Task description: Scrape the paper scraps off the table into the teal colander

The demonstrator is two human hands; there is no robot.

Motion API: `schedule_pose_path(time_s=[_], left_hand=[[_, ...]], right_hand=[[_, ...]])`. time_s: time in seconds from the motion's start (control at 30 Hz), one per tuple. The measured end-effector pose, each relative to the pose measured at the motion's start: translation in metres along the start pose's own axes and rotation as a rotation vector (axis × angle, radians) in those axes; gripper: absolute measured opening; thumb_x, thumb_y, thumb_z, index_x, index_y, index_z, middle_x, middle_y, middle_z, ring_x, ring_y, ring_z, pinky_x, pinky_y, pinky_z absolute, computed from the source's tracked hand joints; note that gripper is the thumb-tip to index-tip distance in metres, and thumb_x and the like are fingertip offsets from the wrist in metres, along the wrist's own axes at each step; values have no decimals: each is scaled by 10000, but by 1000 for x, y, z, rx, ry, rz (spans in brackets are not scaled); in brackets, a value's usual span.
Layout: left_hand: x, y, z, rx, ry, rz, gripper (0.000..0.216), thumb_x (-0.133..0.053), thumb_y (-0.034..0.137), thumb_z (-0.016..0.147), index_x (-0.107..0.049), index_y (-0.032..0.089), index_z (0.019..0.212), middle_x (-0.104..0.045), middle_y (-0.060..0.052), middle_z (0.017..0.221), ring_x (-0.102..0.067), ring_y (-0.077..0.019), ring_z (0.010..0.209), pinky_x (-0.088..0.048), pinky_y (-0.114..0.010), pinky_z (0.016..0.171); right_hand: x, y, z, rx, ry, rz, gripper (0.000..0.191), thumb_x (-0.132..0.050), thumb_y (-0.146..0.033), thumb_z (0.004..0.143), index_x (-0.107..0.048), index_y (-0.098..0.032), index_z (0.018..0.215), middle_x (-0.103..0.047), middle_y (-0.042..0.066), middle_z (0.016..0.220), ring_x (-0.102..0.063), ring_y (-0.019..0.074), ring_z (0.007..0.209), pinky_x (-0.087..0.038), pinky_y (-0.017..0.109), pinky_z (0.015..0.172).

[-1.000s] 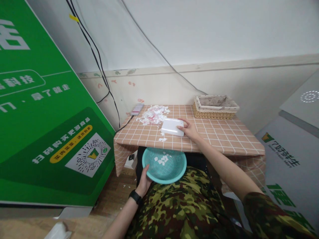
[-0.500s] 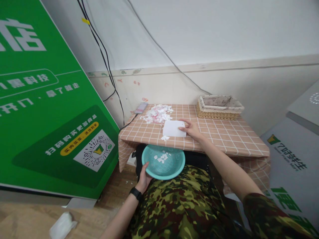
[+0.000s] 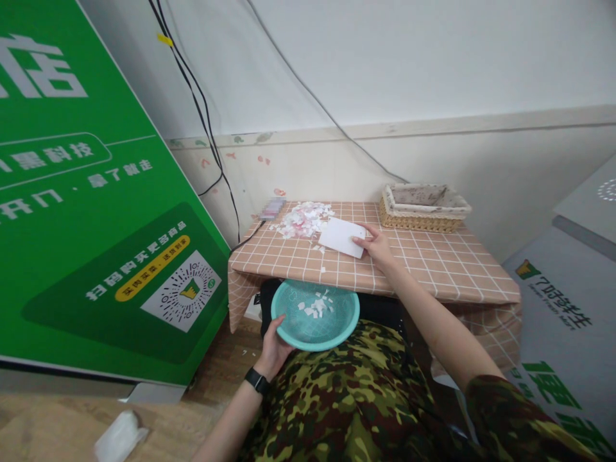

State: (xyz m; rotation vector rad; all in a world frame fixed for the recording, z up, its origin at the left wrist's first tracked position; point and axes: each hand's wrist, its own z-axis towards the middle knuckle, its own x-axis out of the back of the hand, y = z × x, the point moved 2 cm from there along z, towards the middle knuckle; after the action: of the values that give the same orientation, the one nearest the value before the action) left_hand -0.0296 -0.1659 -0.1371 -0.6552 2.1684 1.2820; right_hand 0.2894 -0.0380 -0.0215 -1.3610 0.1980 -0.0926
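My left hand (image 3: 276, 343) grips the near left rim of a teal mesh basin (image 3: 315, 340), which rests at my lap below the table edge. White paper scraps (image 3: 315, 307) lie in the bottom of the basin. Over the table, my right hand (image 3: 378, 246) pinches a flat white card (image 3: 341, 236) by its right end, thumb on top. The card is tilted, its left end toward a heap of torn white and pinkish paper pieces (image 3: 305, 219). A few loose scraps lie between the card and the table's front edge.
A brown checked tablecloth (image 3: 433, 266) covers the table. At its back right stands a cloth-lined wicker basket (image 3: 423, 218). Black cables (image 3: 206, 122) hang at the left beside a green sign panel (image 3: 115, 256). A white plastic bag (image 3: 120, 436) lies on the floor.
The card has moved right and turned, away from the table's front edge. More scraps now lie in the basin, and the small clump by the edge is mostly gone. My left hand still holds the basin.
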Motion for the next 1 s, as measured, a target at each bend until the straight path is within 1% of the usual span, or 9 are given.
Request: schedule_pose_path(time_s=[0.07,0.13,0.2,0.37,0.47,0.6,0.77,0.87,1.0], left_hand=[[-2,2,-2,2,-6,15,410,-583,313,764,-575,146,1139,-688,-115,1059,-620,-310,987,-485,-493,839],[-4,4,-4,4,-11,29,410,-584,309,763,-574,144,1138,-686,-119,1061,-617,-312,992,-492,-484,826],[-5,6,-5,1,-6,39,407,-588,309,761,-580,144,1133,-687,-118,1055,-615,-310,994,-497,-471,818],[-8,13,-5,3,55,89,408,-607,332,746,-595,169,1120,-691,-103,1043,-622,-313,973,-508,-460,789],[-10,17,-7,14,70,107,414,-613,341,739,-596,173,1117,-690,-106,1041,-623,-315,966,-510,-461,773],[-11,19,-8,9,87,102,397,-622,334,731,-605,178,1095,-699,-94,1006,-632,-295,940,-511,-450,775],[-11,21,-6,11,97,99,388,-627,334,725,-611,182,1082,-703,-91,988,-632,-293,934,-513,-450,769],[-10,23,-4,14,108,104,383,-630,338,720,-613,180,1069,-703,-95,980,-637,-300,913,-517,-465,753],[-11,26,-4,30,86,103,388,-619,351,728,-608,185,1079,-695,-103,1011,-634,-305,920,-520,-479,741]], right_hand=[[4,3,4,49,111,-45,695,-735,-393,602,-517,-191,1229,-642,19,671,-547,138,490,-430,235,407],[5,4,5,70,105,-89,684,-723,-408,609,-525,-178,1222,-632,15,626,-540,144,476,-417,236,402],[3,4,6,88,69,-138,659,-715,-409,614,-541,-184,1209,-645,23,649,-557,154,502,-416,237,418],[0,5,5,101,70,-187,627,-694,-402,640,-540,-192,1211,-643,19,626,-567,162,519,-411,236,436],[-1,8,7,91,17,-191,643,-681,-402,657,-511,-201,1243,-654,21,650,-576,165,531,-422,240,445],[-7,10,15,51,-97,-162,665,-708,-387,627,-516,-198,1235,-678,34,748,-601,169,600,-462,254,502],[-20,10,24,52,-89,-170,680,-690,-393,647,-487,-193,1264,-655,12,688,-570,147,538,-438,236,458],[-31,7,18,54,-158,-171,662,-696,-373,650,-498,-203,1258,-635,-5,649,-545,130,508,-412,217,428],[-43,4,-4,4,-297,-157,650,-710,-364,641,-518,-225,1246,-635,-9,645,-540,128,501,-419,221,417]])
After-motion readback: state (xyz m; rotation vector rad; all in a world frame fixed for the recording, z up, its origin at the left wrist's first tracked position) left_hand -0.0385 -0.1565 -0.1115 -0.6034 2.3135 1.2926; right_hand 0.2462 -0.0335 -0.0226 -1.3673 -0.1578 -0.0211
